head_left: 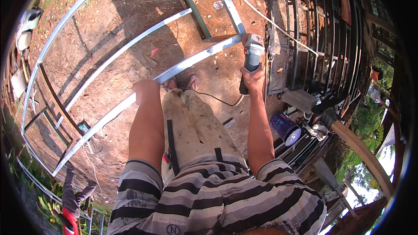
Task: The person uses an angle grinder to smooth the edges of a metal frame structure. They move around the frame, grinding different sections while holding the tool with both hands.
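My right hand (pixel 253 77) is closed round the dark handle of an angle grinder (pixel 254 53) with a silver-grey head and a cord. The grinder's disc is at the corner of a metal frame, where two silver bars meet; whether it touches the metal I cannot tell. With my left hand (pixel 146 88) I grip the frame's near metal bar (pixel 191 60), which runs from lower left to that corner. A second metal bar (pixel 126 48) lies roughly parallel beyond it. My feet are partly visible beneath the near bar.
At the lower left is another person (pixel 69 202) in red and dark clothing. A dark blue bucket (pixel 283 126) lies on its side at right, near a metal rack (pixel 311 21). The grinder's cord (pixel 217 100) crosses the dirt beside my legs. A white cable (pixel 274 22) stretches past the corner.
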The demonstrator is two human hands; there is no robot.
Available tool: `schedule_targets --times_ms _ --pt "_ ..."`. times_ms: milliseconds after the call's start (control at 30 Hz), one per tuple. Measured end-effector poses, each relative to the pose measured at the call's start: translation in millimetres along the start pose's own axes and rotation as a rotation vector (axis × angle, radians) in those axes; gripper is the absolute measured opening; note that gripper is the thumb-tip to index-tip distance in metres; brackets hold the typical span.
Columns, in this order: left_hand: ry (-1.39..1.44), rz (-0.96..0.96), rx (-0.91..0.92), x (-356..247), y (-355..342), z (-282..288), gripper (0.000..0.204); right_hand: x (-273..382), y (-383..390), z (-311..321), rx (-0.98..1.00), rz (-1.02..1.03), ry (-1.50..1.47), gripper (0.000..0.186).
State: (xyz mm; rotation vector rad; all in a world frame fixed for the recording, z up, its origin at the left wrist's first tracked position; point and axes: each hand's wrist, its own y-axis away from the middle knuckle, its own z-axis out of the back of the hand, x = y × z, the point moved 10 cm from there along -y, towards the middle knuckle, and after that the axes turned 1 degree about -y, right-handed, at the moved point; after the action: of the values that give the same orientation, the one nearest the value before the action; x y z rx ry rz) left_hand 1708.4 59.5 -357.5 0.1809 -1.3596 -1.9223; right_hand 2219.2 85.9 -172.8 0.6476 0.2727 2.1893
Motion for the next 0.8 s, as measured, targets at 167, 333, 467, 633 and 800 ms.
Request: schedule_targets --times_ms 167,333,467,633,800 --pt "0.058 0.091 0.048 4 17 7 0.066 23 3 7 0.015 0.056 0.061 0.058" --pt "0.083 0.080 0.005 3 27 14 0.068 24 -2 9 0.006 0.056 0.051 0.059" --pt "0.045 0.054 0.039 0 33 18 0.070 7 0 20 0.001 -0.006 0.078 0.078" --pt "-0.052 -0.058 0.037 -6 6 3 0.069 20 -1 23 0.036 0.036 0.088 0.070" --pt "-0.184 -0.067 -0.014 -4 -14 -7 0.052 20 -5 12 0.049 0.051 0.082 0.059"
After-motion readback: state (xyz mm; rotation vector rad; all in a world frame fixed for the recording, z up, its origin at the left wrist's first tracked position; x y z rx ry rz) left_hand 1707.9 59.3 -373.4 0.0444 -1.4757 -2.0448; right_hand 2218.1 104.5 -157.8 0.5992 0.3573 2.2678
